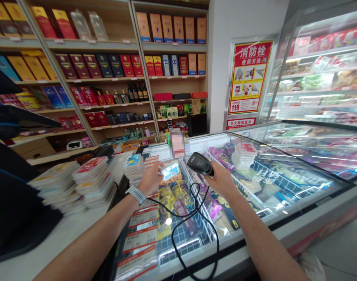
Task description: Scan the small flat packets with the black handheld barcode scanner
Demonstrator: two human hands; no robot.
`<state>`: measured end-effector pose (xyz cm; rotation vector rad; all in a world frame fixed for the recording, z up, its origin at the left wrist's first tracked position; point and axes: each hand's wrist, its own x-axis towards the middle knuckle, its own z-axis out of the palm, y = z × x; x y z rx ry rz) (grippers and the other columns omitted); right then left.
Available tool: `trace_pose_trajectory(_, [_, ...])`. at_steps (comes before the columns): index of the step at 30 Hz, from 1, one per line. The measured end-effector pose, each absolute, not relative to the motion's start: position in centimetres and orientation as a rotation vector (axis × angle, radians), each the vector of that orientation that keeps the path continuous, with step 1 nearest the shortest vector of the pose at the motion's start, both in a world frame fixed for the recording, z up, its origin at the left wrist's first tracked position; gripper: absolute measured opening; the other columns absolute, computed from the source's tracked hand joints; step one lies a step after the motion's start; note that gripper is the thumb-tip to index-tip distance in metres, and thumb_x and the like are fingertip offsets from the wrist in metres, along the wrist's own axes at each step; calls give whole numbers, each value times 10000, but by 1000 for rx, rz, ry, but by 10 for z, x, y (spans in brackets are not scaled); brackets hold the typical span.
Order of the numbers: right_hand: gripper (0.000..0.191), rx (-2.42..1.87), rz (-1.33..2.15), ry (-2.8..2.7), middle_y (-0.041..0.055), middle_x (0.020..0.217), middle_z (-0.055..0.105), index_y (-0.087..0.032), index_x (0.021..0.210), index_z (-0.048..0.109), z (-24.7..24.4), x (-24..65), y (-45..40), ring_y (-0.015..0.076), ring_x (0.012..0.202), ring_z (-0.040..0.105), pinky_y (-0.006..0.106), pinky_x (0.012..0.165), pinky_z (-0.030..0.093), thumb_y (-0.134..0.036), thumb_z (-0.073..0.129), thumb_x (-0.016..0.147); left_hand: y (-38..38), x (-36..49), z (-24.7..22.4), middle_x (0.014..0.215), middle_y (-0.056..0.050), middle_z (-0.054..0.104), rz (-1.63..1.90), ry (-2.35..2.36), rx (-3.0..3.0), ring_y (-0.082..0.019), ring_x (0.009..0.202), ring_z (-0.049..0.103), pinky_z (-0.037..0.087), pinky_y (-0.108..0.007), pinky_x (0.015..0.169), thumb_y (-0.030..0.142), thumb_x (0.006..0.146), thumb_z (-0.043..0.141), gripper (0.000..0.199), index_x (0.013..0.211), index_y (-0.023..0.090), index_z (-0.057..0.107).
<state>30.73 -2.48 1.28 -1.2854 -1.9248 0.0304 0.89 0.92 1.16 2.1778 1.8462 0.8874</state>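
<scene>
Scanner [199, 163] gripped in right hand [221, 180], near the flat package [170, 172] pinched in left hand [150, 177].

The scene was viewed by one head-worn camera from above the forearms [99, 230], faced forward and down across the glass-topped freezer [272, 156], with the shelves [108, 78] taken in farther off.

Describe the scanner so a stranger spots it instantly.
Find the glass-topped freezer, then the right hand above it. That hand grips the scanner, a black device with a rounded head; unlike the flat pack at the left hand, it trails a looped cable.
</scene>
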Motion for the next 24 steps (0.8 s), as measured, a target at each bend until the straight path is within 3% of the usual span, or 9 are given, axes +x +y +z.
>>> trace_pose_trajectory(11, [270, -1284, 34, -1935, 85, 1008, 666, -192, 1069, 571, 14, 306, -26, 247, 965, 622, 327, 810, 450, -216, 545, 801, 9, 12, 8, 894, -21, 702, 921, 1800, 2161, -168, 720, 679, 523, -274, 696, 105, 725, 533, 428, 1137, 209, 575])
trace_pose_trajectory(19, [232, -1314, 12, -1953, 74, 956, 661, -194, 1024, 575, 13, 306, -25, 244, 913, 622, 318, 771, 438, -232, 548, 796, 12, 14, -3, 1122, -22, 695, 1039, 1775, 2233, -169, 898, 676, 539, -284, 839, 92, 754, 500, 450, 1165, 219, 634])
trace_pose_trajectory(24, [191, -1324, 15, -1961, 70, 923, 655, -195, 992, 567, 15, 306, -26, 244, 889, 622, 314, 752, 428, -251, 546, 810, 16, 12, -10, 1221, -37, 665, 1049, 1768, 2220, -171, 864, 690, 544, -286, 842, 119, 764, 522, 487, 1223, 239, 634])
